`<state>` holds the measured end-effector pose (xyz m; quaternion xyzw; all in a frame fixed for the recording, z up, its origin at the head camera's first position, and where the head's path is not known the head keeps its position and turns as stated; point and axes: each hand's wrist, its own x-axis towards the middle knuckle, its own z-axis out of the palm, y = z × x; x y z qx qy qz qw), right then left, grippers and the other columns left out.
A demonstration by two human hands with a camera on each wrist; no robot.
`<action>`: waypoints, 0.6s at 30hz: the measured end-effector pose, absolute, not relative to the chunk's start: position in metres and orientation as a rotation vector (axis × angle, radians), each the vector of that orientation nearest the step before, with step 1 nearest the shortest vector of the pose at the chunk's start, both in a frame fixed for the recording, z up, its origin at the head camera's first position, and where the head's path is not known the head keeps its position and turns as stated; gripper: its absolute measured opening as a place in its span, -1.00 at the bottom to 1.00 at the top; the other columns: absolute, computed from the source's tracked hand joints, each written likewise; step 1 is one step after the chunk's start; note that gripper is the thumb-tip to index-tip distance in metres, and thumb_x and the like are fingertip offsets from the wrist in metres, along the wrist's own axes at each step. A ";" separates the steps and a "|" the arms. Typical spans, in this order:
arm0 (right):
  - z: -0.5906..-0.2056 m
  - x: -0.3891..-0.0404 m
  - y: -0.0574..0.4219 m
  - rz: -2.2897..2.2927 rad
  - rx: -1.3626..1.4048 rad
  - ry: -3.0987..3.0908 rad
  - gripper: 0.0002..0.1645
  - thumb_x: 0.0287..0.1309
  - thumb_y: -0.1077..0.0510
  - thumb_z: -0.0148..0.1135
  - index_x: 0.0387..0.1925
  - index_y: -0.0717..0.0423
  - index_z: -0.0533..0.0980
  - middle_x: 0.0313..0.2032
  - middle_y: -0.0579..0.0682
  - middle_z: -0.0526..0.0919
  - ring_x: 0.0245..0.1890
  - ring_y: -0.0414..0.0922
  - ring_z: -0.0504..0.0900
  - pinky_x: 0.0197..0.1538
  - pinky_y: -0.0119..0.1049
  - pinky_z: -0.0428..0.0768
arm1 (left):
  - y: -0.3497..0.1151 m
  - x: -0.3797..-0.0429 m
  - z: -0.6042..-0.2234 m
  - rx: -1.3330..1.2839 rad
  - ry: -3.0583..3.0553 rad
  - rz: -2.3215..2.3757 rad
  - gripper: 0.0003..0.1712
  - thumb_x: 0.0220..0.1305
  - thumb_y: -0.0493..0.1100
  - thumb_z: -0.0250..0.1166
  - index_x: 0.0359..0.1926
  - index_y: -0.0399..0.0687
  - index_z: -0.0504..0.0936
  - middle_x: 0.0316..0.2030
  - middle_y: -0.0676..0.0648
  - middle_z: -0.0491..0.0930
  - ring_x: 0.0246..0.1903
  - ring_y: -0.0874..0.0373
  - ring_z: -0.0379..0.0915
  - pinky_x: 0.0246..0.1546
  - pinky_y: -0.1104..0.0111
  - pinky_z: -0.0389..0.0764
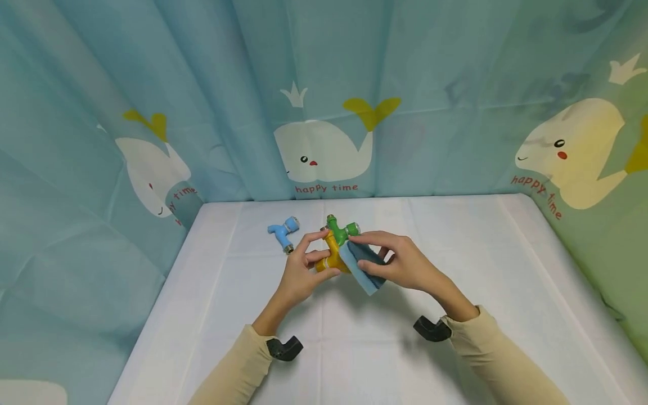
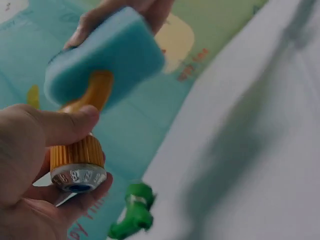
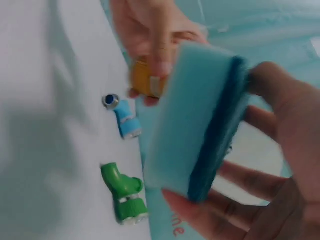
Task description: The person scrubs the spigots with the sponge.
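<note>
My left hand (image 1: 302, 269) grips a yellow-orange faucet (image 2: 77, 152) by its ribbed knob, thumb over the body and fingers beneath. Between the fingers and thumb of my right hand (image 1: 402, 261) is a two-layer sponge (image 3: 192, 120), pale blue with a darker blue scouring side. The pale side of the sponge lies against the faucet's spout in the left wrist view. Both hands are raised above the table. Part of the yellow faucet is hidden behind the sponge and fingers in the head view.
On the white table (image 1: 243, 349), a blue faucet (image 1: 283, 232) lies to the left behind my left hand. A green faucet (image 1: 341, 229) lies just beyond the yellow one. Blue-green curtains (image 1: 425, 67) printed with whales hang behind and along the sides.
</note>
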<state>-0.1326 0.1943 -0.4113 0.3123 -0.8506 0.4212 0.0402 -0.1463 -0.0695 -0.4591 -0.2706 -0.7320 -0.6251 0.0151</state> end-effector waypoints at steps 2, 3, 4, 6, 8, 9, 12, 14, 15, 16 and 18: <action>-0.407 -0.133 0.195 1.219 0.972 -2.689 -0.46 0.25 0.08 0.45 0.27 -0.04 0.61 0.19 0.01 0.65 -0.24 -0.16 0.66 -0.27 -0.28 0.66 | -0.069 -0.146 -0.457 -0.893 -2.259 -1.850 -0.15 0.08 -0.42 0.55 0.38 -0.05 0.43 0.09 -0.20 0.69 0.01 -0.04 0.67 0.09 0.21 0.65; -0.405 -0.134 0.197 1.145 0.967 -2.737 -0.47 0.25 0.06 0.44 0.26 -0.05 0.62 0.18 0.02 0.66 -0.19 -0.15 0.66 -0.24 -0.27 0.66 | -0.068 -0.147 -0.457 -0.918 -2.257 -1.795 -0.15 0.07 -0.41 0.56 0.38 -0.05 0.44 0.05 -0.19 0.71 -0.02 -0.04 0.67 0.07 0.20 0.65; -0.403 -0.135 0.199 1.086 0.959 -2.779 -0.47 0.25 0.04 0.43 0.25 -0.05 0.63 0.17 0.01 0.67 -0.17 -0.16 0.66 -0.22 -0.28 0.65 | -0.068 -0.147 -0.456 -0.939 -2.255 -1.739 -0.16 0.06 -0.40 0.57 0.36 -0.05 0.46 0.03 -0.18 0.72 -0.04 -0.03 0.67 0.07 0.19 0.65; -0.397 -0.138 0.204 1.049 0.931 -2.848 -0.48 0.23 0.04 0.44 0.23 -0.07 0.64 0.12 -0.02 0.70 -0.31 -0.16 0.66 -0.30 -0.29 0.64 | -0.068 -0.147 -0.455 -0.971 -2.263 -1.636 -0.18 0.04 -0.39 0.58 0.34 -0.05 0.48 -0.01 -0.15 0.74 -0.05 -0.01 0.68 0.08 0.15 0.63; -0.393 -0.142 0.207 1.074 0.931 -2.891 -0.50 0.23 0.04 0.44 0.21 -0.09 0.66 0.07 -0.04 0.72 -0.44 -0.19 0.62 -0.38 -0.31 0.61 | -0.067 -0.149 -0.453 -1.006 -2.261 -1.580 -0.17 0.03 -0.39 0.59 0.33 -0.05 0.48 0.00 -0.14 0.74 -0.02 -0.01 0.69 0.13 0.08 0.61; -0.392 -0.144 0.207 1.110 0.944 -2.916 -0.51 0.24 0.05 0.43 0.21 -0.09 0.66 0.04 -0.04 0.73 -0.52 -0.19 0.59 -0.42 -0.32 0.60 | -0.067 -0.149 -0.451 -1.023 -2.253 -1.562 -0.18 0.03 -0.39 0.59 0.32 -0.05 0.48 0.01 -0.14 0.74 -0.01 -0.01 0.69 0.14 0.05 0.60; -0.392 -0.149 0.206 1.122 1.036 -3.024 -0.54 0.27 0.03 0.38 0.20 -0.12 0.67 0.02 -0.05 0.74 -0.54 -0.22 0.56 -0.44 -0.33 0.56 | -0.065 -0.149 -0.448 -1.086 -2.246 -1.510 -0.20 0.02 -0.41 0.59 0.30 -0.08 0.49 0.03 -0.15 0.73 -0.01 0.01 0.71 0.06 0.08 0.65; -0.394 -0.150 0.207 1.035 1.051 -3.079 -0.56 0.26 0.01 0.37 0.17 -0.16 0.69 0.02 -0.07 0.74 -0.43 -0.26 0.59 -0.37 -0.34 0.56 | -0.064 -0.149 -0.447 -1.119 -2.245 -1.473 -0.21 0.03 -0.40 0.59 0.30 -0.08 0.49 0.03 -0.15 0.73 -0.02 0.02 0.72 -0.02 0.14 0.68; -0.395 -0.150 0.208 1.027 1.049 -3.083 -0.57 0.25 0.02 0.37 0.17 -0.15 0.69 0.03 -0.06 0.74 -0.45 -0.24 0.59 -0.38 -0.33 0.55 | -0.063 -0.149 -0.446 -1.129 -2.252 -1.448 -0.21 0.04 -0.38 0.59 0.30 -0.07 0.50 0.02 -0.15 0.74 -0.04 0.03 0.72 -0.08 0.19 0.70; -0.396 -0.150 0.209 1.027 1.029 -3.076 -0.57 0.25 0.03 0.38 0.16 -0.15 0.69 0.04 -0.06 0.74 -0.43 -0.23 0.59 -0.38 -0.32 0.55 | -0.063 -0.149 -0.446 -1.136 -2.258 -1.424 -0.20 0.03 -0.38 0.60 0.30 -0.07 0.49 0.01 -0.15 0.74 -0.04 0.03 0.72 -0.13 0.22 0.70; -0.398 -0.150 0.211 1.084 0.980 -3.037 -0.56 0.25 0.03 0.39 0.17 -0.16 0.68 0.03 -0.09 0.74 -0.46 -0.23 0.59 -0.38 -0.32 0.58 | -0.063 -0.150 -0.446 -1.132 -2.265 -1.393 -0.18 0.02 -0.37 0.61 0.31 -0.05 0.49 -0.02 -0.13 0.75 -0.04 0.04 0.72 -0.16 0.22 0.70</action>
